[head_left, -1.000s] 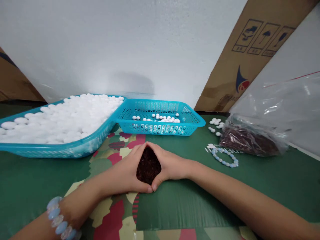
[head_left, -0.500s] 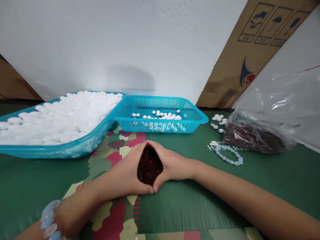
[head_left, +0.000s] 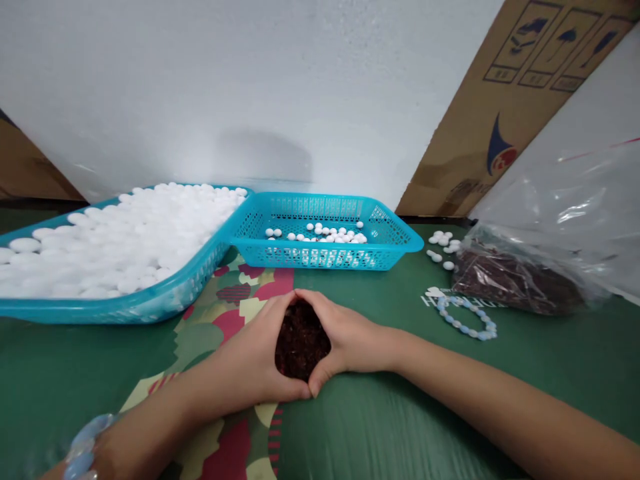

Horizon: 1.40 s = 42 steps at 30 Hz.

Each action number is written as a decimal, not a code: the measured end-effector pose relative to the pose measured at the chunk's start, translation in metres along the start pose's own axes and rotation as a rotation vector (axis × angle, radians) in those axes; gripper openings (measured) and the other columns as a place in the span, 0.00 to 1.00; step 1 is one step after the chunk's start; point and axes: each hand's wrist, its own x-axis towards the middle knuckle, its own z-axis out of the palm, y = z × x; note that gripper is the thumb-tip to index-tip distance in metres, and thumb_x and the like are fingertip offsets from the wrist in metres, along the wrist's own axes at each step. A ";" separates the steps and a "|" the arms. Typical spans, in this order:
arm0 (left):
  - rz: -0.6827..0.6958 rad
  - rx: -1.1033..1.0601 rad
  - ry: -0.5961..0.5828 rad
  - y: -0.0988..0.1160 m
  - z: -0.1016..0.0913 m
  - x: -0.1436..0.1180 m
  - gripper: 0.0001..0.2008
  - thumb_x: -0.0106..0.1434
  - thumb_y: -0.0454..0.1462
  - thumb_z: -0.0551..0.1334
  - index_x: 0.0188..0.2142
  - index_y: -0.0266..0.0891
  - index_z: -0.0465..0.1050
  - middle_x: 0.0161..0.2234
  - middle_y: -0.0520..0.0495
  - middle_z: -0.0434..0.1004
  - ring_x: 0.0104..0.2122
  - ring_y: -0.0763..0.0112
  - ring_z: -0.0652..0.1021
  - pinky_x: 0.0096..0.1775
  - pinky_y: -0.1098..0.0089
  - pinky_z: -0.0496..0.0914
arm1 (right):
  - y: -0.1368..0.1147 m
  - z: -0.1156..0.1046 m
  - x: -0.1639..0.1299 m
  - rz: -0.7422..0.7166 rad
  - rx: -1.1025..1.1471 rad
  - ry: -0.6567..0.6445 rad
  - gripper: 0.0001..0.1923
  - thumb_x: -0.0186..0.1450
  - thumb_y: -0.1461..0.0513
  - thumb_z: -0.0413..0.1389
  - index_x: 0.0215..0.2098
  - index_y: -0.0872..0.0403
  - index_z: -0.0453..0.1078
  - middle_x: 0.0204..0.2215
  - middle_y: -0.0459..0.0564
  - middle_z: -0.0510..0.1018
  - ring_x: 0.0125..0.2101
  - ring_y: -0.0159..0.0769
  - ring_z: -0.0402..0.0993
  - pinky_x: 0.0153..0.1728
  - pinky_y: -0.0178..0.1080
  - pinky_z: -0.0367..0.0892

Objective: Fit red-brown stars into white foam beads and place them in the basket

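Large blue basket point(head_left: 170, 293) heaped with white balls point(head_left: 125, 250) — left of and beyond brown clump point(head_left: 302, 341). Smaller blue basket point(head_left: 403, 243), some balls inside, directly beyond clump. Plastic bag point(head_left: 520, 277) of brown material, right of clump. Left hand point(head_left: 255, 350), right hand point(head_left: 347, 337) half-curled, meeting in ring — clump held between palms. Beaded bracelet point(head_left: 465, 329) right of clump.

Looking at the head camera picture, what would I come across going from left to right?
Blue tray heaped with white balls, left hand, dark brown clump, right hand, loose beaded bracelet, clear plastic bag.
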 end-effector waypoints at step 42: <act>0.119 -0.230 -0.200 -0.010 -0.019 -0.002 0.44 0.31 0.46 0.63 0.47 0.39 0.43 0.45 0.45 0.52 0.47 0.58 0.53 0.46 0.63 0.50 | 0.003 0.003 -0.001 -0.020 0.117 -0.007 0.52 0.34 0.52 0.59 0.50 0.65 0.40 0.48 0.60 0.51 0.47 0.42 0.49 0.46 0.41 0.49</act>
